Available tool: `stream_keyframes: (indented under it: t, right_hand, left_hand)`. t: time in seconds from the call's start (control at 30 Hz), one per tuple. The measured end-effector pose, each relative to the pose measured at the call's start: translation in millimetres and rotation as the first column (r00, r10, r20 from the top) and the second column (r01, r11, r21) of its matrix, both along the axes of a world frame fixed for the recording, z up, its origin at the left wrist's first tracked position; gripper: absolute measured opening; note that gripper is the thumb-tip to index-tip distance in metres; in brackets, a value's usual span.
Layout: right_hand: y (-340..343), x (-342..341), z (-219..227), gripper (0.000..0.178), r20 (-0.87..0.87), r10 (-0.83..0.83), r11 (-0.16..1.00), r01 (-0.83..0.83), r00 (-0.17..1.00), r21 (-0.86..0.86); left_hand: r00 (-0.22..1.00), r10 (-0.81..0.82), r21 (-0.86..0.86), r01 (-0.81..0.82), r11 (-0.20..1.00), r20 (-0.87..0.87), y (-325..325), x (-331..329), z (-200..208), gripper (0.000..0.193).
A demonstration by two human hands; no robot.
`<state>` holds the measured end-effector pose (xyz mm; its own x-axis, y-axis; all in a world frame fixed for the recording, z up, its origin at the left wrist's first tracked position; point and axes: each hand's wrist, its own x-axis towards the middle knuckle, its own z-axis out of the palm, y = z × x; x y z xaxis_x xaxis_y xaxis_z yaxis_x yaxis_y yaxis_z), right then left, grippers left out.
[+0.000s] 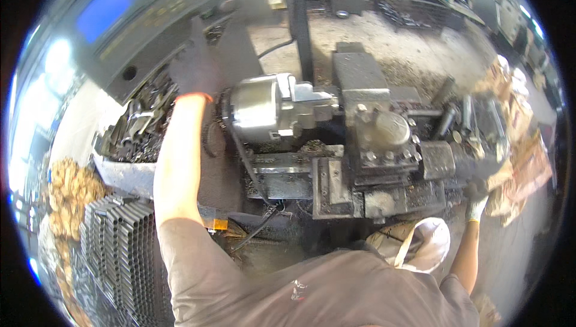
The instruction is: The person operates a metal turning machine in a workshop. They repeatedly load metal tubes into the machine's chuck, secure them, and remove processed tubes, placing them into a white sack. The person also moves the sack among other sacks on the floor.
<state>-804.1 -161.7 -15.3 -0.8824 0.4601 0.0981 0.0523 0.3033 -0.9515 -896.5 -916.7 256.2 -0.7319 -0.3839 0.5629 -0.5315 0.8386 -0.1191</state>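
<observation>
My left hand (195, 66), in a dark glove with an orange cuff, is raised beside the lathe's headstock, below the control panel (144, 33). Motion smears its fingers. Just right of it is the shiny round chuck (257, 110), with stepped jaws (309, 96) facing the tool post (384, 132). On the far right, my right hand (477, 198) wears a dirty, pale-cuffed glove and is beside the right end of the lathe carriage (438, 159). Its fingers blend into the dark metal, so their grip is unclear.
Wrenches and loose tools fill a tray (141, 123) on the left. Below it stands a stack of metal tubes (117, 225). A white sack (426, 243) sits in front of the lathe, brown paper sacks (522, 171) at right. A dark post (302, 27) rises behind the chuck.
</observation>
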Motion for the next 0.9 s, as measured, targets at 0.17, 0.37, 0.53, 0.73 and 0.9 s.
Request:
stream_keyframes:
  t: [0.17, 0.37, 0.53, 0.73, 0.9]
  right_hand:
    - [118, 154, -137, 0.029, 0.288, -0.222, 0.961, 0.259, 0.931, -0.094]
    - [157, 392, -268, 0.026, 0.655, -0.173, 0.970, 0.011, 0.736, 0.244]
    - [122, 496, -347, 0.013, 0.817, -0.021, 0.967, 0.219, 0.576, -0.129]
    - [59, 461, -352, 0.063, 0.853, 0.029, 0.653, 0.636, 0.522, -0.411]
    - [40, 415, -362, 0.060, 0.774, -0.125, 0.699, 0.608, 0.621, -0.375]
  left_hand:
    - [0.995, 0.064, 0.235, -0.079, 0.969, 0.072, -23, -56, 12, 0.088]
    - [0.721, -0.461, 0.057, 0.567, 0.822, -0.518, 113, 10, -14, 0.071]
    - [0.231, -0.892, 0.474, 0.881, 0.021, -0.389, 345, 169, -166, 0.042]
    - [0.045, -0.995, 0.993, 0.076, 0.095, 0.092, 548, 210, -458, 0.047]
    - [-0.059, -0.927, 0.923, 0.139, 0.359, 0.370, 629, 153, -646, 0.068]
